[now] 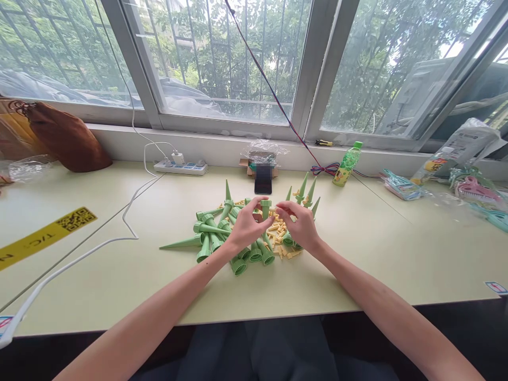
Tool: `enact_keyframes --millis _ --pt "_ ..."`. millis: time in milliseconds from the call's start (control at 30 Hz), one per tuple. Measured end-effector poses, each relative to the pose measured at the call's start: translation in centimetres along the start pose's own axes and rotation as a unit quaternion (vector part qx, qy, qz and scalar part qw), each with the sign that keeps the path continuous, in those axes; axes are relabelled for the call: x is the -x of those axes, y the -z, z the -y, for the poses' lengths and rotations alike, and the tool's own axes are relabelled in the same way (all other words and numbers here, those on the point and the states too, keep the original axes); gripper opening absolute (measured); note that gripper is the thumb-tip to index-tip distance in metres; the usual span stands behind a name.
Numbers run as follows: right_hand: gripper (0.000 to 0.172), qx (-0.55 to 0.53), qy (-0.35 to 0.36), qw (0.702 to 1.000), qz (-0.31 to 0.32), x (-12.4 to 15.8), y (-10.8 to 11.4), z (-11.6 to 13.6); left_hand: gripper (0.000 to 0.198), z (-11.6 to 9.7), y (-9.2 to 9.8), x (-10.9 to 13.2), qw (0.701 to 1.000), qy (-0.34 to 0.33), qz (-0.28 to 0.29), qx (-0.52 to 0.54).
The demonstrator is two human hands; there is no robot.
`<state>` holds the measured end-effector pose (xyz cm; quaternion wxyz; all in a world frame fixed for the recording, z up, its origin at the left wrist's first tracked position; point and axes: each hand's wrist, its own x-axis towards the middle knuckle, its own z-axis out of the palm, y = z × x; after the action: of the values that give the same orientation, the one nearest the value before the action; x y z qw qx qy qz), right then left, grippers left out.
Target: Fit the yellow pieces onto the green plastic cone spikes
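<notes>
My left hand (250,225) is closed around a green plastic plant watering spike (265,203), held with its wide capped end up. Close beside it on the right, my right hand (297,221) has its fingertips pinched together; whatever is between them is too small to make out. Under and left of my hands lies a heap of similar green spikes (206,227), some with their open ends facing me. Small yellow plastic pieces (278,227) are scattered on the table between my hands. Several spikes with yellow pieces on them (309,193) stand point up behind my right hand.
A phone (263,180) leans against a small box behind the heap. A white power strip (180,168) trails a cable (129,211) across the left side. Farther right are a green-capped drink bottle (348,164) and plastic-wrapped small brushes (476,190).
</notes>
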<state>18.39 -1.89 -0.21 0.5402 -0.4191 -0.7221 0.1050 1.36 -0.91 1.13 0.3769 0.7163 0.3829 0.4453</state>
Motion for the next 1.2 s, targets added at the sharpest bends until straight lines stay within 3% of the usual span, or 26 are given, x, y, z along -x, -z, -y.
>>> enact_keyframes --millis 833,1200 --pt "0.022 0.005 -0.006 0.999 0.035 0.05 -0.05 -0.03 0.052 0.25 -0.14 -0.06 1.0 0.001 -0.003 0.016" --pt "0.043 0.068 -0.007 0.997 0.048 0.04 0.1 -0.34 0.051 -0.37 -0.03 0.13 1.0 0.002 0.008 0.014"
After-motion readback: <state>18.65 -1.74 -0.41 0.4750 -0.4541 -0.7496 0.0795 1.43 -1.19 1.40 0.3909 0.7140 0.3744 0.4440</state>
